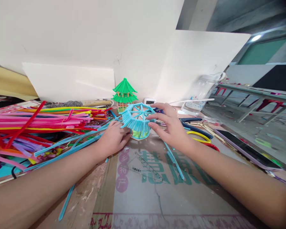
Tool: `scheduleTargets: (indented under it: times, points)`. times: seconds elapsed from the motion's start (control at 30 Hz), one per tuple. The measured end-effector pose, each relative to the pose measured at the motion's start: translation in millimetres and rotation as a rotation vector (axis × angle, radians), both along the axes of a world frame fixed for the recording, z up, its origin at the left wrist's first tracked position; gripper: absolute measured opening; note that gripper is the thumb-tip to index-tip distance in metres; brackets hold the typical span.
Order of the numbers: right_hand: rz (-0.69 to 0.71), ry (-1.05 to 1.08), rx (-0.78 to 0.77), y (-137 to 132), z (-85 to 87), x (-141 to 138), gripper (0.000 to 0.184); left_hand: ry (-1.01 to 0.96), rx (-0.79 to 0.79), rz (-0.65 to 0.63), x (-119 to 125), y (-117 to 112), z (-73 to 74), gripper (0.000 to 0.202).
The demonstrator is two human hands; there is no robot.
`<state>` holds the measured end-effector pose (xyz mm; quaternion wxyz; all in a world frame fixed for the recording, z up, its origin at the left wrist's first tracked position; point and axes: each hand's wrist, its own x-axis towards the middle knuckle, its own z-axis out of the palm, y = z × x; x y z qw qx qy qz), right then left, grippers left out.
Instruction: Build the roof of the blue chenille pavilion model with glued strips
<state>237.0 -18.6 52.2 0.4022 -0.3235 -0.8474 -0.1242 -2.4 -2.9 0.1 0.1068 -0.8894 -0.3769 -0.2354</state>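
Head view: a light blue pipe-cleaner canopy (137, 119) is found between the two hands, propped on a pale green base (139, 135). It is pinched at its rim by the thumb and fingers of the right hand (171, 127), while the left hand (113, 138) is loosely curled against the opposite fringe, and a grip there cannot be told. The step in hand is judged to be steadying the fringed frame. A light, even touch is judged to be called for next, with loose coloured pipe cleaners (38, 124) left of the left hand.
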Motion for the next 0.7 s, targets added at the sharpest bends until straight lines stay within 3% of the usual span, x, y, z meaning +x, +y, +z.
scheduleTargets:
  times: [0.23,0.5,0.7]
  points:
    - [0.071,0.041,-0.161,-3.4,6.6,-3.1,0.01,0.011,0.038,-0.007,0.0,-2.0,0.2,0.025]
    - [0.098,0.093,-0.158,-0.8,7.6,-2.6,0.016,0.003,0.04,-0.014,0.0,-2.0,-0.1,0.024]
    - [0.076,0.153,-0.207,-1.9,7.4,-4.1,0.009,0.005,0.034,-0.014,0.8,-3.5,1.5,0.025]
